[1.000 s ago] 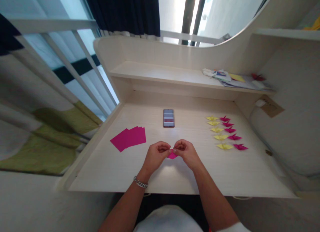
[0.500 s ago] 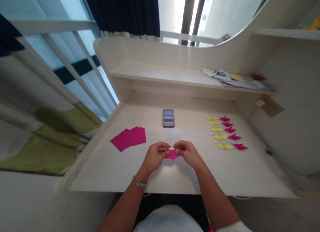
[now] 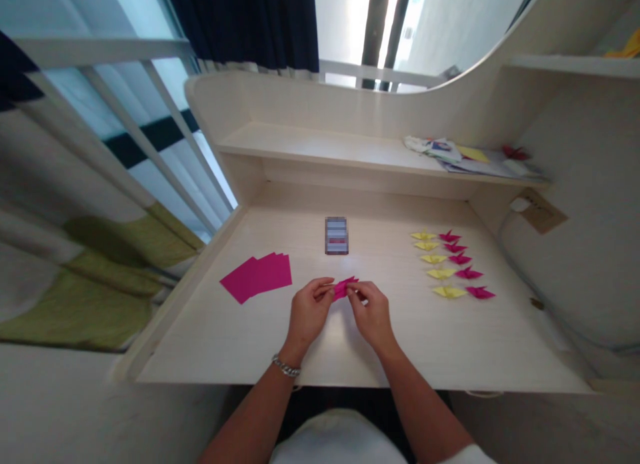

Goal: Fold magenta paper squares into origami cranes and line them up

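Between my two hands is a partly folded sheet of pink origami paper point(image 3: 344, 288), held just above the desk. My left hand point(image 3: 311, 309) pinches its left end, and my right hand point(image 3: 370, 311) grips the right side between thumb and fingers. Some of the folds are hidden by my fingertips. To the left lie several flat pink paper squares point(image 3: 263, 276), fanned over one another. Off to the right stand two columns of folded paper cranes, yellow cranes point(image 3: 442, 274) and pink cranes point(image 3: 469, 273).
A phone point(image 3: 337, 236) with a blurred screen lies on the desk point(image 3: 210, 344) beyond my hands. Papers point(image 3: 447, 151) rest on the raised shelf point(image 3: 310, 143) at the back. A cable point(image 3: 515, 257) runs along the right wall from a socket point(image 3: 540, 211).
The pink paper has risen away from me and now shows a narrower, tilted shape. My right hand has turned, its fingers now on the paper's near right side.
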Demonstrator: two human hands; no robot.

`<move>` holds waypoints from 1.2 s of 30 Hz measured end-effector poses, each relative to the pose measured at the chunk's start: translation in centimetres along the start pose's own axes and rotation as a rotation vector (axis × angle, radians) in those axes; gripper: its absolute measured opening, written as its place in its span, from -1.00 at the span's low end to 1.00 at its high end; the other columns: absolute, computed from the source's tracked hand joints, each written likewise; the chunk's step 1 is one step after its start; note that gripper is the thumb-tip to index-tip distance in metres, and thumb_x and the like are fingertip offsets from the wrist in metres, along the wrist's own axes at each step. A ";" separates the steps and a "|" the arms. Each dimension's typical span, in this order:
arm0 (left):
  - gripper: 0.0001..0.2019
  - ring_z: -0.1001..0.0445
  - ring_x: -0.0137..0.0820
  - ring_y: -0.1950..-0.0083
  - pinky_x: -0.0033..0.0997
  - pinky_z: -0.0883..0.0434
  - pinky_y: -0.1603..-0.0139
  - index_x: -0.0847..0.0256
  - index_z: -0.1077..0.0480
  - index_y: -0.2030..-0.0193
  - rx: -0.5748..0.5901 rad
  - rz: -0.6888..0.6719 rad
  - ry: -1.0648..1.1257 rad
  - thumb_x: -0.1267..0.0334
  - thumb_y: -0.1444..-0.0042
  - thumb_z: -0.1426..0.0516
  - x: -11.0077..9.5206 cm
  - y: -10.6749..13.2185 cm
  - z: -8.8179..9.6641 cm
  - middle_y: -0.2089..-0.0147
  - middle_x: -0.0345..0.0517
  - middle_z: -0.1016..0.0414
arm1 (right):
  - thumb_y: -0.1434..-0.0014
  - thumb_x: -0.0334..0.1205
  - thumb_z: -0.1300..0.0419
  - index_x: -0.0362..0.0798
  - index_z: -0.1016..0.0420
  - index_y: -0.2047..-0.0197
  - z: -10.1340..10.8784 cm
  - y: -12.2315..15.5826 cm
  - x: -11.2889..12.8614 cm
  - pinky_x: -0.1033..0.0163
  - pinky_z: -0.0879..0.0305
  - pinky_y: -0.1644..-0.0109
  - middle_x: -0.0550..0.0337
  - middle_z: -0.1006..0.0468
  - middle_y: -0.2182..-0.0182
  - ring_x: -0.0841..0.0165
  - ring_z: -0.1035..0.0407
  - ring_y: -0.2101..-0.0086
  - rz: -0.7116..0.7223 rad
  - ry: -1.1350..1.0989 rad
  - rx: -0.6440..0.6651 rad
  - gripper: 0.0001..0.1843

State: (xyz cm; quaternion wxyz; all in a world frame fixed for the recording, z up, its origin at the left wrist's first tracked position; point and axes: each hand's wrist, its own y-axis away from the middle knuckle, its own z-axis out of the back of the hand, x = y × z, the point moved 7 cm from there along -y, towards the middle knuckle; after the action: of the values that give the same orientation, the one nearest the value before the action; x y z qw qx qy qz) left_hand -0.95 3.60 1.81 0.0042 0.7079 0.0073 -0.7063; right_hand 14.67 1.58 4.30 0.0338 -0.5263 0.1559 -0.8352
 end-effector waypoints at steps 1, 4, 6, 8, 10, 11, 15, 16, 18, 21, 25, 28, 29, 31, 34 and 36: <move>-0.72 -0.56 -0.30 0.19 -0.28 -0.49 0.10 0.29 -0.44 0.11 -0.005 -0.014 -0.010 0.26 -0.03 -0.21 -0.2 0.1 -0.1 0.20 0.01 -0.59 | -0.18 -0.20 -0.11 0.01 -0.57 0.17 -0.4 0.1 -0.2 0.20 -0.35 0.19 0.07 -0.55 0.24 0.29 -0.40 0.26 -0.029 -0.042 0.024 -0.76; -0.74 -0.55 -0.28 0.14 -0.29 -0.46 0.05 0.26 -0.47 0.12 0.033 -0.060 -0.070 0.20 -0.07 -0.18 -0.9 0.6 -0.7 0.14 0.01 -0.58 | -0.19 -0.08 -0.10 -0.01 -0.57 0.15 -1.7 0.0 -1.5 0.20 -0.37 0.20 0.05 -0.56 0.20 0.26 -0.42 0.22 -0.155 -0.221 0.090 -0.71; -0.74 -0.53 -0.29 0.11 -0.30 -0.44 0.03 0.23 -0.49 0.11 0.068 -0.095 -0.120 0.17 -0.13 -0.13 -1.4 0.9 -1.1 0.12 -0.02 -0.57 | -0.18 -0.02 -0.10 -0.03 -0.57 0.15 -2.5 -0.1 -2.2 0.18 -0.38 0.19 0.05 -0.57 0.21 0.25 -0.43 0.22 -0.228 -0.342 0.147 -0.66; -0.73 -0.52 -0.30 0.09 -0.33 -0.43 0.03 0.20 -0.49 0.09 0.083 -0.117 -0.152 0.16 -0.16 -0.09 -1.6 1.2 -1.3 0.11 -0.05 -0.57 | -0.14 0.00 -0.15 -0.05 -0.57 0.15 -2.9 -0.2 -2.6 0.18 -0.38 0.19 0.06 -0.59 0.24 0.26 -0.44 0.25 -0.260 -0.391 0.190 -0.65; -0.74 -0.52 -0.31 0.10 -0.36 -0.44 0.07 0.19 -0.49 0.08 0.092 -0.123 -0.173 0.16 -0.17 -0.08 -1.7 1.3 -1.4 0.11 -0.07 -0.57 | -0.10 -0.04 -0.20 -0.06 -0.57 0.16 -2.8 -0.4 -2.8 0.20 -0.37 0.21 0.08 -0.59 0.32 0.29 -0.44 0.32 -0.255 -0.355 0.210 -0.67; -0.74 -0.52 -0.32 0.13 -0.37 -0.45 0.11 0.19 -0.49 0.09 0.091 -0.123 -0.190 0.17 -0.16 -0.09 -1.7 1.3 -1.3 0.12 -0.07 -0.57 | -0.09 -0.06 -0.20 -0.07 -0.57 0.20 -2.6 -0.4 -2.9 0.21 -0.36 0.25 0.10 -0.59 0.37 0.31 -0.43 0.37 -0.250 -0.319 0.206 -0.70; -0.77 -0.50 -0.33 0.24 -0.37 -0.43 0.24 0.16 -0.51 0.15 -0.025 -0.149 -0.346 0.17 -0.05 -0.20 -2.3 1.0 -0.1 0.22 -0.08 -0.57 | -0.14 -0.11 -0.14 -0.10 -0.57 0.34 -1.6 -0.6 -2.9 0.28 -0.29 0.38 0.14 -0.54 0.51 0.36 -0.37 0.48 -0.233 -0.210 0.216 -0.73; -0.77 -0.49 -0.31 0.23 -0.35 -0.43 0.22 0.14 -0.51 0.16 -0.060 -0.174 -0.394 0.17 -0.02 -0.22 -2.6 1.0 0.3 0.21 -0.07 -0.56 | -0.14 -0.12 -0.13 -0.10 -0.57 0.35 -1.5 -0.6 -2.8 0.29 -0.27 0.39 0.14 -0.53 0.51 0.36 -0.36 0.48 -0.225 -0.194 0.233 -0.74; -0.78 -0.47 -0.29 0.14 -0.33 -0.42 0.16 0.12 -0.53 0.19 -0.067 -0.229 -0.442 0.19 0.01 -0.24 -3.1 0.9 0.5 0.16 -0.05 -0.54 | -0.14 -0.13 -0.13 -0.10 -0.57 0.35 -1.5 -0.5 -2.6 0.30 -0.25 0.40 0.16 -0.53 0.52 0.38 -0.35 0.49 -0.210 -0.168 0.274 -0.75; -0.85 -0.49 -0.30 0.13 -0.33 -0.43 0.12 0.15 -0.54 0.25 0.073 -0.209 -0.351 0.23 -0.02 -0.21 -2.8 0.7 -0.2 0.17 -0.05 -0.55 | -0.13 -0.14 -0.14 -0.09 -0.58 0.37 -1.5 -0.4 -2.4 0.32 -0.23 0.42 0.19 -0.51 0.55 0.40 -0.33 0.51 -0.206 -0.148 0.319 -0.76; -0.86 -0.53 -0.32 0.25 -0.35 -0.46 0.15 0.21 -0.53 0.28 0.183 -0.096 -0.208 0.26 -0.04 -0.18 -1.6 0.7 -0.9 0.28 -0.07 -0.58 | -0.12 -0.15 -0.16 -0.08 -0.59 0.39 -1.6 -0.3 -2.0 0.32 -0.23 0.43 0.19 -0.52 0.57 0.40 -0.34 0.52 -0.212 -0.174 0.352 -0.76; -0.86 -0.54 -0.32 0.24 -0.35 -0.46 0.15 0.23 -0.53 0.28 0.166 -0.083 -0.185 0.27 -0.03 -0.19 -1.4 0.6 -0.7 0.28 -0.06 -0.59 | -0.07 -0.19 -0.20 -0.07 -0.60 0.35 -1.4 -0.4 -1.7 0.28 -0.31 0.33 0.15 -0.59 0.46 0.35 -0.42 0.43 -0.216 -0.252 0.321 -0.82; -0.86 -0.54 -0.32 0.24 -0.35 -0.46 0.15 0.23 -0.53 0.28 0.164 -0.079 -0.182 0.27 -0.02 -0.19 -1.3 0.6 -0.7 0.28 -0.05 -0.59 | -0.05 -0.20 -0.22 -0.07 -0.60 0.34 -1.3 -0.4 -1.6 0.26 -0.33 0.28 0.14 -0.60 0.43 0.33 -0.44 0.40 -0.221 -0.278 0.299 -0.84; -0.86 -0.54 -0.32 0.23 -0.35 -0.46 0.15 0.23 -0.52 0.28 0.164 -0.066 -0.165 0.28 -0.01 -0.19 -1.3 0.6 -0.6 0.28 -0.05 -0.59 | -0.01 -0.23 -0.25 -0.07 -0.60 0.35 -1.1 -0.5 -1.6 0.23 -0.35 0.25 0.12 -0.61 0.42 0.30 -0.46 0.38 -0.239 -0.313 0.268 -0.86; -0.85 -0.54 -0.31 0.24 -0.34 -0.47 0.16 0.24 -0.52 0.29 0.192 -0.037 -0.109 0.27 0.01 -0.21 -1.1 0.6 -0.7 0.28 -0.04 -0.59 | 0.02 -0.25 -0.26 -0.08 -0.61 0.38 -1.1 -0.5 -1.6 0.24 -0.36 0.29 0.12 -0.61 0.45 0.31 -0.46 0.41 -0.253 -0.332 0.270 -0.87; -0.85 -0.54 -0.31 0.26 -0.34 -0.48 0.18 0.26 -0.52 0.29 0.220 -0.017 -0.081 0.27 0.03 -0.22 -1.0 0.7 -0.8 0.29 -0.03 -0.59 | 0.03 -0.26 -0.25 -0.08 -0.61 0.36 -1.1 -0.5 -1.5 0.25 -0.35 0.31 0.12 -0.61 0.46 0.32 -0.45 0.43 -0.257 -0.348 0.285 -0.86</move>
State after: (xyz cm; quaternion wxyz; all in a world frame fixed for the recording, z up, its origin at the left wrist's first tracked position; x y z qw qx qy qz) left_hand -0.12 2.94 2.82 -0.0792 0.6750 -0.0641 -0.7307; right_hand 14.37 2.63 2.74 0.0273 -0.6675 -0.0398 -0.7430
